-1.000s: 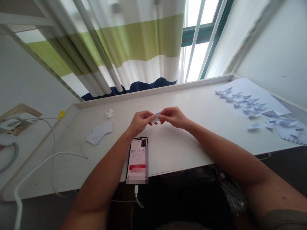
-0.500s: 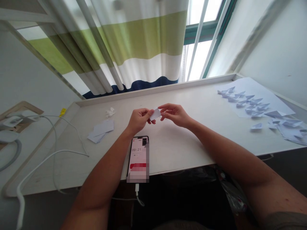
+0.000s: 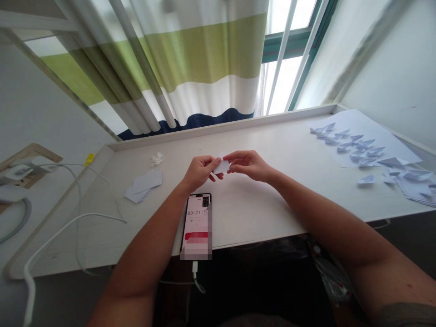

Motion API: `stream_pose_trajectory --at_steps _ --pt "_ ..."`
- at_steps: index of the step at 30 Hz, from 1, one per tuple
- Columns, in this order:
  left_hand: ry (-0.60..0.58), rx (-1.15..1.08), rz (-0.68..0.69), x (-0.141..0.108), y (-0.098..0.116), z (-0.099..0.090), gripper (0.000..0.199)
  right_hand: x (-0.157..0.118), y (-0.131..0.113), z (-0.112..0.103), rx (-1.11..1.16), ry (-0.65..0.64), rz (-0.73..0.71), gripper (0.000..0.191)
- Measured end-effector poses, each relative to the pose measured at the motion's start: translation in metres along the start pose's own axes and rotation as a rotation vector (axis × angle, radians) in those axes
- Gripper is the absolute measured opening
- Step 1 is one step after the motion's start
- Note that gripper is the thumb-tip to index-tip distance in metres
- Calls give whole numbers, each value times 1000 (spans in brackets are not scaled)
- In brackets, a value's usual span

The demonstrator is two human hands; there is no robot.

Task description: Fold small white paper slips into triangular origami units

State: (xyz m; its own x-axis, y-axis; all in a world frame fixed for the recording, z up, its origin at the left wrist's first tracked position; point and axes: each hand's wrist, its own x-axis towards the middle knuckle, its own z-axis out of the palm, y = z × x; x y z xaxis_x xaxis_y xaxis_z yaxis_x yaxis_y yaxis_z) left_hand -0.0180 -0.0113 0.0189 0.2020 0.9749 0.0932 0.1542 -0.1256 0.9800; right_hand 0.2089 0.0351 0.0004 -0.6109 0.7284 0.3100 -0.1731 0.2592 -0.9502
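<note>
A small piece of white folded paper (image 3: 222,167) is held above the middle of the desk. My left hand (image 3: 201,170) pinches its left side between thumb and fingers. At its right edge, the thumb and fingertips of my right hand (image 3: 248,165) close on the paper. Below my left hand lies a phone (image 3: 197,222) with a running timer on its screen. To the left sits a small stack of white paper sheets (image 3: 145,184), with a crumpled white scrap (image 3: 157,159) behind it.
Several folded paper boats (image 3: 366,144) stand on a large white sheet (image 3: 381,131) at the right, near more stacked paper (image 3: 413,190). White cables (image 3: 78,220) run over the desk's left side. A raised rim (image 3: 225,128) borders the back, before a striped curtain (image 3: 204,54).
The paper has turned slightly to lie more level between my hands. My right fingertips have closed onto its right edge. The things on the desk stay in place.
</note>
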Motion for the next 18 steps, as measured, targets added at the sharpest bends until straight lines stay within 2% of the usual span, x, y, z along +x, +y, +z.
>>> stream_pose_trajectory --at_steps 6,11,18 --pt "-38 -44 -31 -2 3 -2 54 0 0 -2 -6 -32 -6 36" --pt "-78 -58 -52 -2 3 -3 53 0 5 0 17 -17 7 41" --pt "-107 -84 -51 -2 0 2 56 0 3 4 15 46 -17 39"
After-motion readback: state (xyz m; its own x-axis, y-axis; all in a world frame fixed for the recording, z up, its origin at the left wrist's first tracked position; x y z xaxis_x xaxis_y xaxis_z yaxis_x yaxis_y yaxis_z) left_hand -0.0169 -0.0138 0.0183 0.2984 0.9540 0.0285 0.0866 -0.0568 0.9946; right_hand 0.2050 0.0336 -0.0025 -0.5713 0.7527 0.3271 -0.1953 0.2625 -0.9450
